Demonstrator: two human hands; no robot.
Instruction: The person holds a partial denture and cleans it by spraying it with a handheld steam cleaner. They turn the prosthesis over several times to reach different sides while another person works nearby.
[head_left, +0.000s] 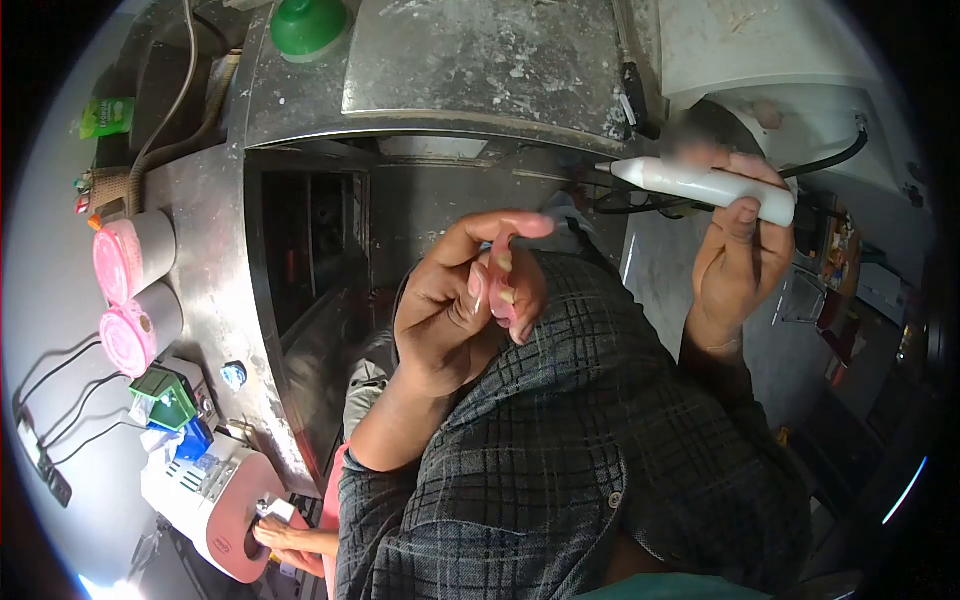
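My left hand (pixel 445 300) is raised in front of my chest, its thumb and fingers closed on a small pink partial denture (pixel 497 280) with a few tooth-coloured parts. To the right, my right hand (pixel 737 255) grips a thick white cylindrical tool (pixel 690 185) that tapers to a thin tip. The tool lies nearly level and its tip points left, above and apart from the denture. My fingers cover part of both things.
Ahead stands a worn metal bench (pixel 480 60) bearing a green bowl (pixel 306 27). At left are pink-lidded tubs (pixel 135 325), a green box (pixel 165 398) and a rounded machine (pixel 225 510), where another person's hand (pixel 290 540) works. A second person is partly visible beyond the white tool.
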